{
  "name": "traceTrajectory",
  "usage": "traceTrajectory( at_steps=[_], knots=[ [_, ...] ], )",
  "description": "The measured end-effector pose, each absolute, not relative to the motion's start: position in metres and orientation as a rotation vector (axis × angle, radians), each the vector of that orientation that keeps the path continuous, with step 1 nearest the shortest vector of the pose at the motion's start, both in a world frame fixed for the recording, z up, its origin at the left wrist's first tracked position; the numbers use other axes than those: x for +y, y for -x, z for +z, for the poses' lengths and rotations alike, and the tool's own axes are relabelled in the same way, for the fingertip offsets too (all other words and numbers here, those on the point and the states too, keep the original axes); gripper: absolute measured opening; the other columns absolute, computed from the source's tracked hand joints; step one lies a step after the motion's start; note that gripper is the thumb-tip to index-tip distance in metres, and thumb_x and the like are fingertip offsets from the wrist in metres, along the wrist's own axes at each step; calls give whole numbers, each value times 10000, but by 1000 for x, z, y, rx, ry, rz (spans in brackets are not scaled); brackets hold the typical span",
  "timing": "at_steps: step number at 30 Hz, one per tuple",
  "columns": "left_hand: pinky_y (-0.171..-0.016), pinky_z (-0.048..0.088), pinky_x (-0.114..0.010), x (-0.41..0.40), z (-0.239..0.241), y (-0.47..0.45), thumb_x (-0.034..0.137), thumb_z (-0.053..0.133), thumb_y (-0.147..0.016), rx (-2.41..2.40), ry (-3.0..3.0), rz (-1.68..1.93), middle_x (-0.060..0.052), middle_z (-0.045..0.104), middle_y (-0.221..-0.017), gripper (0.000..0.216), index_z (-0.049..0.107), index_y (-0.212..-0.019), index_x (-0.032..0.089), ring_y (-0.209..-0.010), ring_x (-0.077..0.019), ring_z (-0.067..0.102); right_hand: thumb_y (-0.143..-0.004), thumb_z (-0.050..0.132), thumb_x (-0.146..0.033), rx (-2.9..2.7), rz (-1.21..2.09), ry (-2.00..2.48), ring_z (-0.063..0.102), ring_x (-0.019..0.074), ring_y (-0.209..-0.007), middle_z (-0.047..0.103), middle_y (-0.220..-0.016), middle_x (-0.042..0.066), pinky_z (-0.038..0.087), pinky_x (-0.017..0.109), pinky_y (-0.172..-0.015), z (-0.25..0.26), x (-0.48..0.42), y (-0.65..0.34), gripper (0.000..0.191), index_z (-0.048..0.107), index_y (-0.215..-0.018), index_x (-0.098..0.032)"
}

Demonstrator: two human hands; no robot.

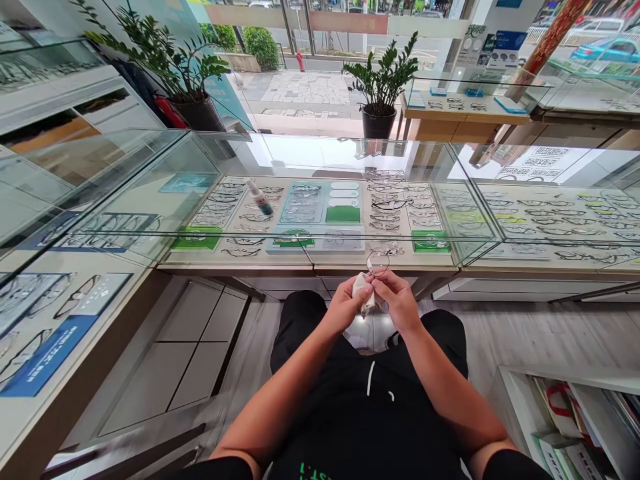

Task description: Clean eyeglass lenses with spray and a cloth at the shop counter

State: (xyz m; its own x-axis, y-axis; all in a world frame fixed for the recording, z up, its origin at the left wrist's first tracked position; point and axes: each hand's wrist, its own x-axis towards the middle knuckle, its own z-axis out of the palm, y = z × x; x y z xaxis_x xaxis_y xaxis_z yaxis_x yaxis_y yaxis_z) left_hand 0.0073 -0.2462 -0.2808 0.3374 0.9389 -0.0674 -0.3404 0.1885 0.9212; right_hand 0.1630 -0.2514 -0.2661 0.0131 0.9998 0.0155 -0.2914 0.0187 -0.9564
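Before my lap, just past the front edge of the counter, both hands meet over a pair of thin-rimmed eyeglasses. My left hand is closed on a cream cloth, which is bunched around one side of the glasses. Closed too, my right hand pinches the frame with thumb and fingers. One round lens sticks up above the fingertips; the other is hidden by cloth and fingers. A small spray bottle with a white top stands on the glass showcase, left of my hands.
The glass showcase runs across in front of me, with rows of eyeglass frames inside. Another display case lies at my left. Potted plants stand beyond the glass. A low shelf with books and bags is at lower right.
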Motion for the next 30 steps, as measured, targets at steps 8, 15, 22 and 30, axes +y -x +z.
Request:
traceTrajectory(
  at_steps=[8, 15, 22, 30],
  knots=[
    [-745, 444, -268, -240, -278, -1, 704, 810, -901, 744, -1067, 955, -40, 667, -842, 589, 782, -1022, 129, -758, -148, 539, -848, 879, -484, -920, 1347, 965, 695, 239, -1080, 756, -1114, 72, 581, 372, -951, -273, -251, -166, 211, 842, -850, -276],
    [-679, 424, -250, -247, -279, -5, 599, 904, -845, 748, -1000, 978, -28, 674, -805, 532, 741, -1050, 136, -696, -138, 569, -809, 903, -460, -893, 1357, 949, 667, 216, -986, 739, -1071, 67, 576, 334, -845, -271, -253, -161, 193, 857, -822, -273],
    [-623, 375, -239, -247, -282, -10, 671, 827, -895, 803, -972, 1019, -19, 637, -730, 558, 704, -896, 127, -630, -108, 480, -820, 904, -444, -923, 1323, 943, 679, 219, -1026, 731, -1071, 59, 567, 365, -962, -274, -253, -163, 169, 852, -801, -285],
    [-778, 470, -255, -251, -280, 0, 594, 793, -968, 653, -1069, 911, -58, 689, -973, 510, 740, -1189, 138, -830, -153, 569, -811, 887, -371, -846, 1333, 920, 645, 187, -983, 673, -1021, 40, 547, 295, -921, -271, -250, -170, 141, 834, -753, -254]
  ],
)
